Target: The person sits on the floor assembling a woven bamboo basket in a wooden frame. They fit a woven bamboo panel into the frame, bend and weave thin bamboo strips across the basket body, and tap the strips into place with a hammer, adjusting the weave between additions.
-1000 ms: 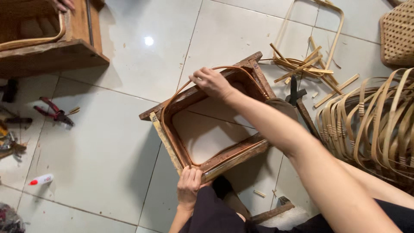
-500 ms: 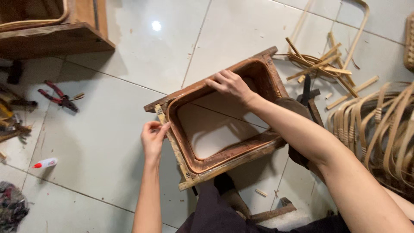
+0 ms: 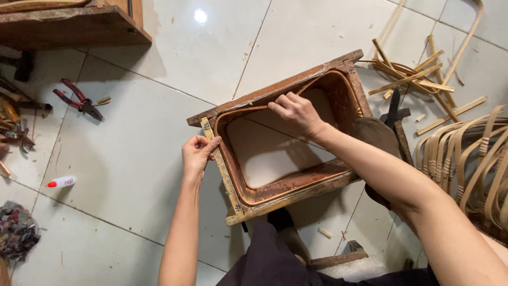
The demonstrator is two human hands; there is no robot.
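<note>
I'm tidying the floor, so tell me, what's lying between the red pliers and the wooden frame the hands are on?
In the head view, only bare white floor tile lies between the red pliers and the wooden frame.

Bright overhead light, glare spot on the glossy floor tiles [image 3: 200, 16], soft shadows, sharp focus, slight wide-angle edge distortion

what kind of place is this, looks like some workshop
Most likely a rattan or cane furniture workshop, worked on a tiled floor: a wooden frame mould lined with bent cane, split cane offcuts, and red-handled pliers.
</note>
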